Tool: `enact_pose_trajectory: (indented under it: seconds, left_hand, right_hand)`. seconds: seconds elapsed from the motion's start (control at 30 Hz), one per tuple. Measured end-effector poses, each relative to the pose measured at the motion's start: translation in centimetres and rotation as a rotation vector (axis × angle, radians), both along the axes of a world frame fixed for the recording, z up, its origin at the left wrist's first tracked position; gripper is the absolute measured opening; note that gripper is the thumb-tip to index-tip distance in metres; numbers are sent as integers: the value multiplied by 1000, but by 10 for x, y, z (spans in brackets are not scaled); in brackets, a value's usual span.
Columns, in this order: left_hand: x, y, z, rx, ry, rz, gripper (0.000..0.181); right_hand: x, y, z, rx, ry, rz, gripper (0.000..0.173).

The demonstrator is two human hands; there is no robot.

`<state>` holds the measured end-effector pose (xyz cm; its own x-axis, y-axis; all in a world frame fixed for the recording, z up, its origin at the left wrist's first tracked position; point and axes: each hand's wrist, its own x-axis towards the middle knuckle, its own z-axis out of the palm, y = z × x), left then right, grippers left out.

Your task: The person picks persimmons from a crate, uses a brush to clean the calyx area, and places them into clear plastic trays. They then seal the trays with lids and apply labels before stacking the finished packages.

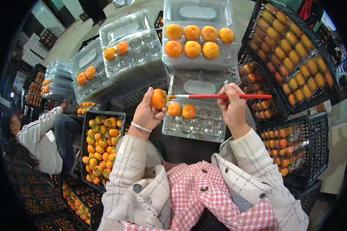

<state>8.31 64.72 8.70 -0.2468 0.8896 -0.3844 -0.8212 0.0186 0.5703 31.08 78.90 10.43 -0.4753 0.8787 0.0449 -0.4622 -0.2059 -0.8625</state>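
Note:
An orange persimmon [158,99] sits in the fingers of my left hand [147,117], its green calyx turned to the right. My right hand [233,105] grips a red-handled paintbrush [202,96], held level. The brush's bristles meet the calyx, or come very close to it. Just below the brush lies an open clear plastic clamshell tray [193,130] with two persimmons [181,111] in its left cups. Behind it, another open clear tray [199,62] on a stack holds several persimmons [192,49] in two rows.
Left of me stands a black crate [104,113] heaped with persimmons. More open trays [133,55] on stacks curve away to the left. Black crates of packed fruit [295,55] rise on the right. A person in a white jacket [42,141] sits at the left.

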Motion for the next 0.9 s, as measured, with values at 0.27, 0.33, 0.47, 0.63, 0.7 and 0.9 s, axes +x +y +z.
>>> enact_pose_trajectory:
  seconds: [0.27,0.33,0.47,0.63,0.7,0.9]
  left_hand:
    - [18,1,-4,49,150,-3,49]
    - [17,-1,2,49,364,22,49]
    - [9,0,-1,-227,1528,247,66]
    - [12,-9,20,-270,1747,313,57]
    - [3,-11,16,-186,1900,395,57]
    - [-36,-15,15,-268,1707,320,51]
  right_hand:
    - [-4,-2,-1,89,-90,-31,24]
    - [-3,1,0,75,-99,-73,24]
    - [-1,6,-6,90,-72,-79,23]
    - [-5,3,-5,70,-119,-81,23]
    - [-7,4,-7,77,-129,-66,23]
    - [-9,-1,-8,56,-195,-50,24]
